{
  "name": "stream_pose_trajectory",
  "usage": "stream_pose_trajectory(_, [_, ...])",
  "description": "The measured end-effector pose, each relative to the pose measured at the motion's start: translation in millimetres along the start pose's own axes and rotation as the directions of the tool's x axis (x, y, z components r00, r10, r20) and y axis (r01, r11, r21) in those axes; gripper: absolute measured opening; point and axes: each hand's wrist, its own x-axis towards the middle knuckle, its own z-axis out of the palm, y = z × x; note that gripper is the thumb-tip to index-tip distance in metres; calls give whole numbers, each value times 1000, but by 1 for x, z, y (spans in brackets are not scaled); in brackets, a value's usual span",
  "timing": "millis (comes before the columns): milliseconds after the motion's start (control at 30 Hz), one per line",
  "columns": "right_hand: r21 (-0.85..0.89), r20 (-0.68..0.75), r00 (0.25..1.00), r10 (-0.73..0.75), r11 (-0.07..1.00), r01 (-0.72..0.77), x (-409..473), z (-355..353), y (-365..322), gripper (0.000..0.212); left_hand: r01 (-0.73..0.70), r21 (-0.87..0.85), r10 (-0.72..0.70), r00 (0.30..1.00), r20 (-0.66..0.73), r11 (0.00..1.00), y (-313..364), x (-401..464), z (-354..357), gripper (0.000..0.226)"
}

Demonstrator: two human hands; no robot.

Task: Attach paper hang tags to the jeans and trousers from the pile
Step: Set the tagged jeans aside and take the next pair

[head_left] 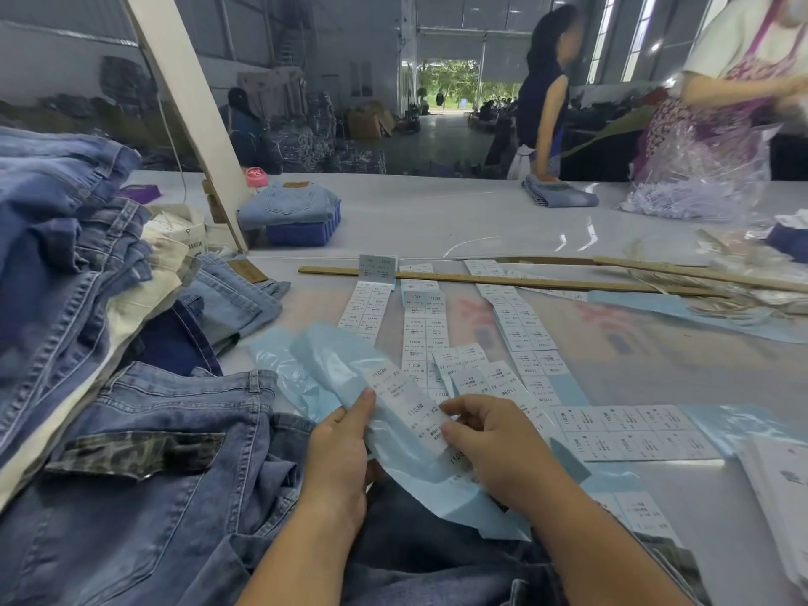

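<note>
A strip of white size labels on pale blue backing paper [406,413] is held up over the table's near edge. My left hand [343,448] grips its left side with the thumb on top. My right hand [485,439] pinches a white label printed "1103# XS" at the strip's right side. Blue jeans [175,474] with a leopard-print pocket flap lie spread at the lower left, under my forearms. A tall pile of jeans and cream trousers [74,264] rises at the left. More label strips [426,338] lie in rows on the table ahead.
Long wooden rulers [524,279] lie across the table [437,220] behind the labels. A blue crate [306,231] with folded jeans stands at the back left beside a slanted beam. Two people stand at the far right, near folded jeans [559,194] and clear plastic bags [699,181].
</note>
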Motion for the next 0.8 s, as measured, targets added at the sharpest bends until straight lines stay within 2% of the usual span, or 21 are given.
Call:
stream_pose_trajectory(133, [84,89,995,40,995,-48,-1,-1,-1,27,-50,-22,48,997,-65,999,-2,3,-4,17])
stream_pose_trajectory(300, [134,153,988,35,989,-55,-3,-2,0,42,-91,-37,88,993,-76,995,-3,5,-3,16])
stream_pose_trajectory(367, [145,146,989,37,988,-58,-3,-1,0,36,-111,-24,110,993,-46,994,-2,3,-2,16])
stream_pose_trajectory(467, [210,117,993,19,977,-43,-2,-2,-1,9,-118,-22,119,991,68,993,-2,-2,1,30])
stream_pose_trajectory(533, [262,113,994,7,964,-37,-1,-1,-2,7,-130,-17,132,981,143,991,-1,-6,5,38])
stream_pose_trajectory(600, [287,120,993,-19,958,-16,-2,1,-3,7,-161,1,159,974,160,987,-1,-9,7,38])
stream_pose_trajectory(667, [288,110,993,-47,958,13,-3,2,-3,9,-236,132,228,971,74,963,1,-11,9,43])
stream_pose_trajectory(700, [281,100,993,-57,959,27,-4,2,-3,10,-287,247,293,956,10,926,2,-12,8,54])
stream_pose_trajectory(767, [268,90,994,-68,963,42,-4,2,-3,13,-402,496,489,871,-52,770,3,-15,7,78])
stream_pose_trajectory(800, [271,86,994,-69,962,44,-4,2,-3,14,-471,609,605,796,-20,638,4,-17,7,78])
